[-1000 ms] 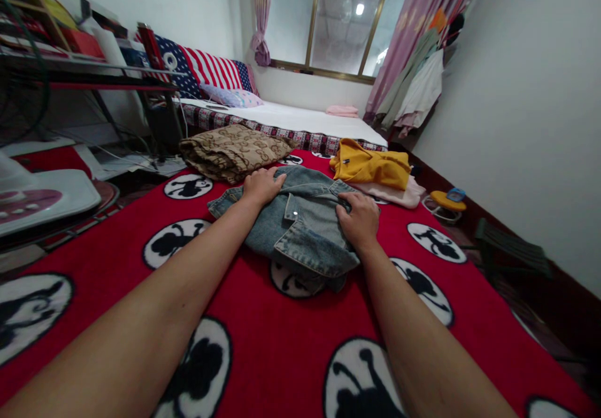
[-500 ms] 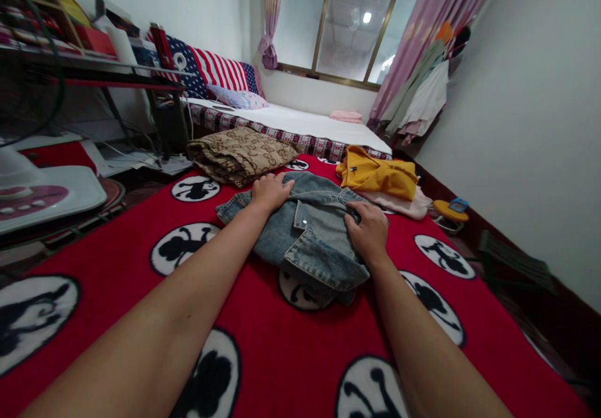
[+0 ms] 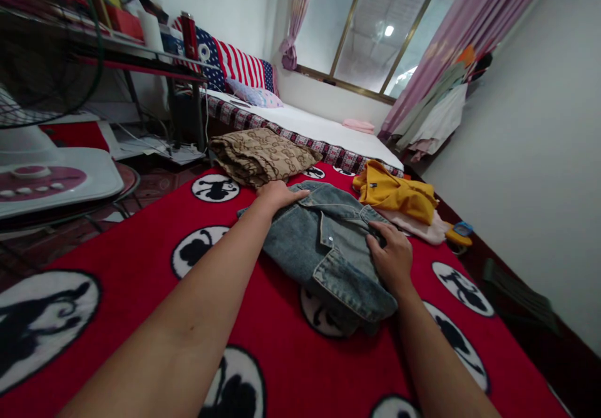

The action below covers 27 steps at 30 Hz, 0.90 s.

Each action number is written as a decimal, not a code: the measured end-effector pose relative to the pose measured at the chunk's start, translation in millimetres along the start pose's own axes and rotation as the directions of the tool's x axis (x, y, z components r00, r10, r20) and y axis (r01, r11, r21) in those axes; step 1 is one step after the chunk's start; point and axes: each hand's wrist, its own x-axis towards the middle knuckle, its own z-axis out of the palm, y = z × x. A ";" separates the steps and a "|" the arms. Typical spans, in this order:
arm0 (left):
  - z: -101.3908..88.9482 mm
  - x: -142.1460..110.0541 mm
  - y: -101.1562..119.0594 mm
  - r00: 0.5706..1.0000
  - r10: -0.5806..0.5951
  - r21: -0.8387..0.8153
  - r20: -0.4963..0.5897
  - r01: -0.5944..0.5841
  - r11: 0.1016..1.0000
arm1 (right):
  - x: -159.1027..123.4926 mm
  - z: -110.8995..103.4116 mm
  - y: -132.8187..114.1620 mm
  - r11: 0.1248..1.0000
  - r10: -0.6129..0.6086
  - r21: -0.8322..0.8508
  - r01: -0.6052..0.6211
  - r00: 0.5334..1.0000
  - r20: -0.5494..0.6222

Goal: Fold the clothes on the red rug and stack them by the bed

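"What is looking done?"

"Far left, a brown cloth (image 3: 265,154) is lying folded. The left hand (image 3: 278,195) is resting on the denim garment (image 3: 295,236), its grip hidden; the denim is lying mid-blanket (image 3: 300,371), seemingly half-folded."

"Rightward?"

"The right hand (image 3: 393,256) is touching it, fingers loosely bent, grip unclear; beyond, a yellow garment (image 3: 406,200) is lying folded."

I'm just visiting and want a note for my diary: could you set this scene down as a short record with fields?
Surface: red blanket with round black-and-white motifs
Centre: blue denim garment, folded over itself
Left hand: on the denim's far left part, thumb stretched out
Right hand: on the denim's right side, fingers bent
Grip: cannot tell for either hand
Beyond, left: folded brown patterned cloth
Beyond, right: yellow garment on top of pale pink cloth
Background: bed, window
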 end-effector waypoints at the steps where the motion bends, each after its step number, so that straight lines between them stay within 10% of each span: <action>1: -0.6 0.6 -2.7 1.000 -0.007 -0.016 -0.011 0.007 1.000 | -0.2 0.6 0.5 1.000 0.001 0.003 -0.001 1.000 0.001; 6: -8.7 -14.1 9.5 0.979 0.094 -0.033 -0.183 -0.102 0.994 | 0.0 1.0 0.1 0.995 0.038 0.098 -0.027 0.993 -0.114; 9: -21.2 -37.4 34.4 0.876 0.332 0.059 -0.349 -0.333 0.941 | 7.1 -12.7 -12.4 0.992 0.031 0.129 0.013 0.942 -0.335; 13: -33.7 -78.7 75.2 0.515 0.777 0.304 -0.363 -0.723 0.621 | 27.7 -51.1 -39.2 0.989 -0.150 -0.045 0.143 0.929 -0.338; 16: -29.9 -106.8 101.2 0.194 0.939 0.413 -0.283 -0.859 0.302 | 42.6 -77.2 -46.2 0.939 -0.311 -0.163 0.303 0.950 -0.027; 18: -21.8 -119.8 112.7 0.100 0.962 0.427 -0.255 -0.881 0.205 | 48.8 -86.2 -40.5 0.877 -0.423 -0.153 0.455 0.884 0.200; 22: -11.1 -133.0 122.5 0.102 0.974 0.365 -0.201 -0.915 0.171 | 51.1 -90.4 -24.4 0.810 -0.512 -0.095 0.579 0.776 0.369; 27: -45.8 -130.6 116.6 0.175 0.878 0.080 -0.446 -0.969 0.233 | 54.5 -103.2 -31.5 0.838 -0.457 -0.158 0.523 0.829 0.321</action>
